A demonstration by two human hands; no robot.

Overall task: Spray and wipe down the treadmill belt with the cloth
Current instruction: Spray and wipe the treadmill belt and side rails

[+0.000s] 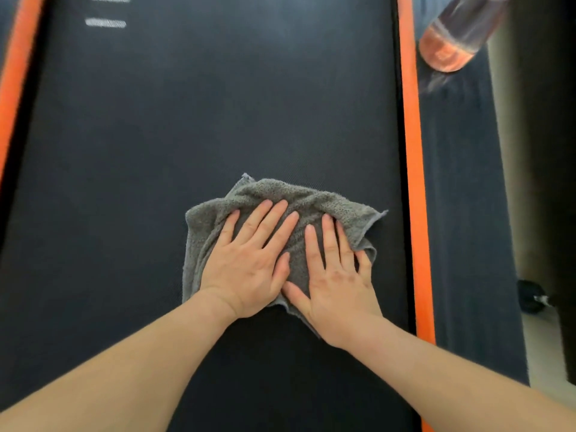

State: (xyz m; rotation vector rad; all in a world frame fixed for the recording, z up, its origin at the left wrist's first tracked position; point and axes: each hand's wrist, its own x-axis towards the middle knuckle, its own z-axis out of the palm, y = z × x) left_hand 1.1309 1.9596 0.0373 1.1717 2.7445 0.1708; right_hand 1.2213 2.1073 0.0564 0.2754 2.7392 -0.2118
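I press my left hand (249,260) and right hand (338,275), fingers flat, gripping nothing, on the grey cloth (274,194) on the treadmill belt (187,120); a bottle (452,42) stands right.

A right orange strip (414,182) runs from top to bottom, and a left orange strip (15,76) slants along the opposite edge. Just outside the right one lies a dark grey side rail (467,213). Beyond it, pale floor (542,344) shows at lower right, with a small black rounded object (530,296) on it, a whitish piece at its side. A dim beige-to-dark upright surface (514,151) fills the far right.
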